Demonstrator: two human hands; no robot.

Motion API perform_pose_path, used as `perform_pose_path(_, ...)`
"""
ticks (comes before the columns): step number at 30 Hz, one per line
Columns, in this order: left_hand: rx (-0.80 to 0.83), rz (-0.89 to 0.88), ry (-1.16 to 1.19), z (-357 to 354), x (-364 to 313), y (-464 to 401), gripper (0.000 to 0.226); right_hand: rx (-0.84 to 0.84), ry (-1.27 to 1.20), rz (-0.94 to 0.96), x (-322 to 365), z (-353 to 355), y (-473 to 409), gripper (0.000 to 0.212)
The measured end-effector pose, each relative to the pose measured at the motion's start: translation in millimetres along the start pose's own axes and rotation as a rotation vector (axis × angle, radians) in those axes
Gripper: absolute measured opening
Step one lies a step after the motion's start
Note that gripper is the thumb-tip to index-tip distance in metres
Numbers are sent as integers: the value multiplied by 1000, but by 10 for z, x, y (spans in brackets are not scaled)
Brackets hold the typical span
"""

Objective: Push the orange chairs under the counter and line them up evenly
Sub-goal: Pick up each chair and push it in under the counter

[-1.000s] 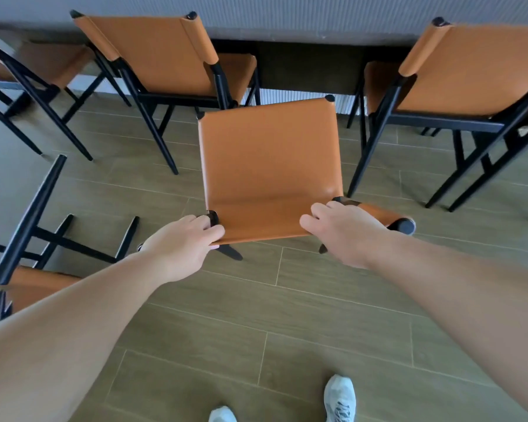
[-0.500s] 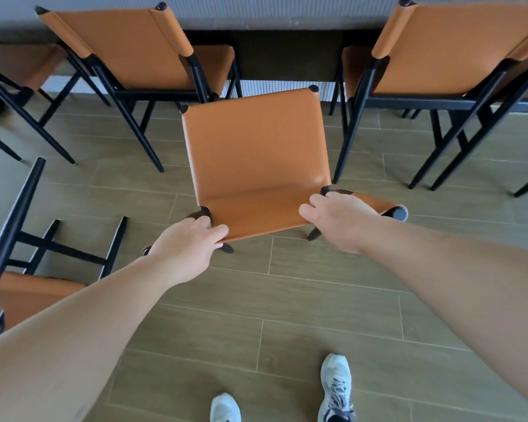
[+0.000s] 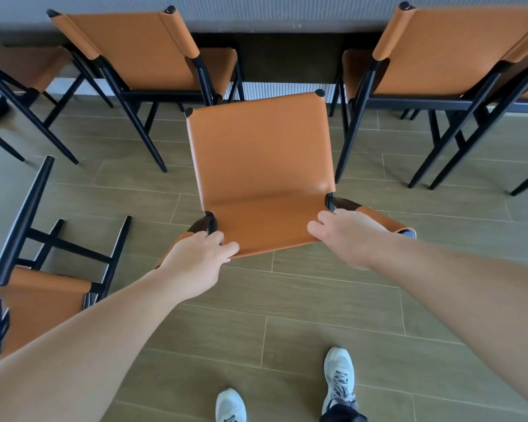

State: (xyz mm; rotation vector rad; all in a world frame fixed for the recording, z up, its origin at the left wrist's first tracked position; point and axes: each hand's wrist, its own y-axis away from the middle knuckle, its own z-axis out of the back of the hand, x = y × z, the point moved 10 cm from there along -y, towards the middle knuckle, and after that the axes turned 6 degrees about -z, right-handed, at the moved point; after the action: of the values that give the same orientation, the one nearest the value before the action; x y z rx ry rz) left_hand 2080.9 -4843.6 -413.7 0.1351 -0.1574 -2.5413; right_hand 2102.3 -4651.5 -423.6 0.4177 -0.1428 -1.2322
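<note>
While both hands grasp the middle chair point(image 3: 259, 166) by its backrest top, left hand point(image 3: 195, 263) and right hand point(image 3: 351, 236) fingers curl over it, short of the desk point(image 3: 287, 16).

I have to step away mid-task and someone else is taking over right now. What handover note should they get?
Left hand and right hand both grip the backrest top of the middle chair, which stands on the floor facing the gap under the counter, not yet pushed in.
Done: left neighbour chair and right neighbour chair have their seats partly under the counter.
Left: push the middle chair in between them, then the loose chair at near left, and even up the row.
</note>
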Motion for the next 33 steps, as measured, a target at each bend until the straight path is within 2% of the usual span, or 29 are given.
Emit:
perform_pose_path(6, 37, 34, 19, -110, 253, 376, 7, 11, -23, 0, 467, 3, 103, 43)
perform_pose_path(14, 151, -21, -19, -246, 526, 763, 13, 21, -41, 4, 1085, -38, 178, 46)
perform_pose_path(19, 148, -60, -26, -266, 652, 717, 11, -26, -92, -86, 1057, -24, 144, 50)
perform_pose_path(22, 124, -64, 18, -232, 720, 573, 13, -62, -164, -162, 909, -46, 92, 41)
perform_pose_path(25, 51, -27, 32, -125, 823, 399, 36, -169, -203, -242, 711, 51, 35, 24)
perform_pose_path(29, 14, 5, 6, 8, 967, 168, 77, -292, -252, -365, 409, 227, -90, 41)
perform_pose_path(33, 18, 29, -32, 97, 1156, -116, 91, -230, -345, -357, 186, 299, -304, 55)
